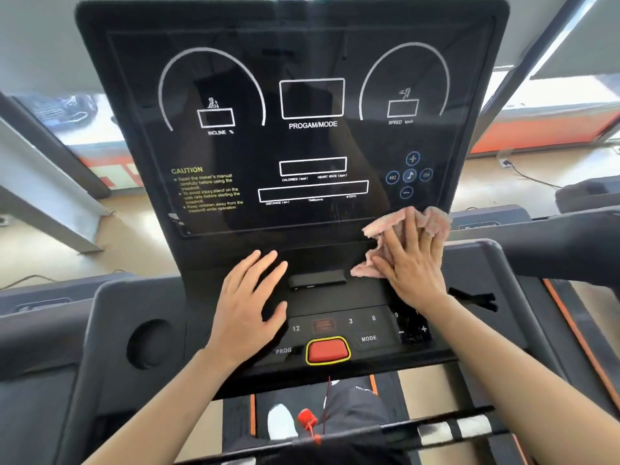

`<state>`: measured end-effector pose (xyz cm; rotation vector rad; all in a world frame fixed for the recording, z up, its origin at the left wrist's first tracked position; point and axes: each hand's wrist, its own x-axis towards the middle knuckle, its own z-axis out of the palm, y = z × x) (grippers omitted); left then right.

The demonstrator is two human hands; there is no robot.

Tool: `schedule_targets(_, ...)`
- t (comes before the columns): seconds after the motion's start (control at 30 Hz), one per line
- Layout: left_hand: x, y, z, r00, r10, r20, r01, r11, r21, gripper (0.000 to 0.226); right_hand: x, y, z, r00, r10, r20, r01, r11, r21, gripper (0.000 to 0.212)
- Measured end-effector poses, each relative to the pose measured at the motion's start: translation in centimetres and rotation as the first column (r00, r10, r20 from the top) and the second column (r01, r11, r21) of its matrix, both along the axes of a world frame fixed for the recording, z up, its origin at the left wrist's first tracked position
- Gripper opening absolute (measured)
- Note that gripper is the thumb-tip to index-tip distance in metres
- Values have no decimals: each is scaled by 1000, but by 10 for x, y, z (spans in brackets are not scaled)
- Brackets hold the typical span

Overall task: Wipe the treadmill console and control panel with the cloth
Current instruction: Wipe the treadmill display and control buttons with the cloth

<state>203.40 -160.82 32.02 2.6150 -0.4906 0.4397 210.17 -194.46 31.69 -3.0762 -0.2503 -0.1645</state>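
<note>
The pink cloth (377,228) is pressed flat under the right hand (414,263), fingers straight, at the lower right corner of the treadmill console (302,146). The left hand (251,297) is laid flat, fingers straight, on the control panel (355,305).

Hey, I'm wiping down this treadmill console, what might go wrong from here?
1. Your left hand rests flat beside the black control panel's touch keys; leaning could trigger one by accident.
2. The crumpled pink cloth under your right hand sits just below the round blue-ringed buttons; an upward sweep may press them.
</note>
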Motion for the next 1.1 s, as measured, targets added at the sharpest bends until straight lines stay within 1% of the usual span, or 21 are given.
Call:
schedule_targets(0.07,-11,13,-1,998,64,1,-64,998,-28,58,1,10,3,998,61,19,-61,998,11,60)
schedule_targets(0.13,-19,28,-3,984,175,-24,-176,983,-48,57,2,22,3,993,112,28,-112,994,8,57)
schedule_targets(0.27,-37,55,-9,903,396,-168,-411,909,-70,65,2,41,-2,982,185,34,-185,983,-24,52)
schedule_targets(0.37,-54,65,-14,842,454,-293,-497,862,-94,70,1,58,-4,965,246,92,-241,969,-63,49)
schedule_targets(0.43,-63,66,-18,813,456,-361,-520,849,-99,71,1,73,-3,950,285,127,-278,958,-76,47)
schedule_targets(0.53,-69,64,-18,811,428,-398,-503,858,-102,75,1,99,-1,931,332,153,-323,943,-82,49)
schedule_targets(0.63,-70,67,-16,803,411,-433,-502,857,-118,71,0,133,2,914,375,154,-367,927,-81,50)
schedule_targets(0.7,-71,71,-16,809,388,-441,-486,864,-132,71,-1,158,4,898,421,132,-414,907,-77,51)
schedule_targets(0.8,-73,82,-16,827,333,-453,-443,882,-161,75,-5,190,3,849,514,126,-504,858,-99,55)
schedule_targets(0.93,-71,96,-16,843,275,-461,-407,888,-213,65,-10,220,6,820,559,120,-548,829,-114,59)
schedule_targets(1.0,-71,100,-16,851,266,-453,-419,864,-279,56,-11,233,8,796,597,99,-585,801,-125,58)
schedule_targets(1.1,-74,102,-16,864,325,-383,-477,771,-422,41,-14,253,7,739,673,20,-663,732,-155,59)
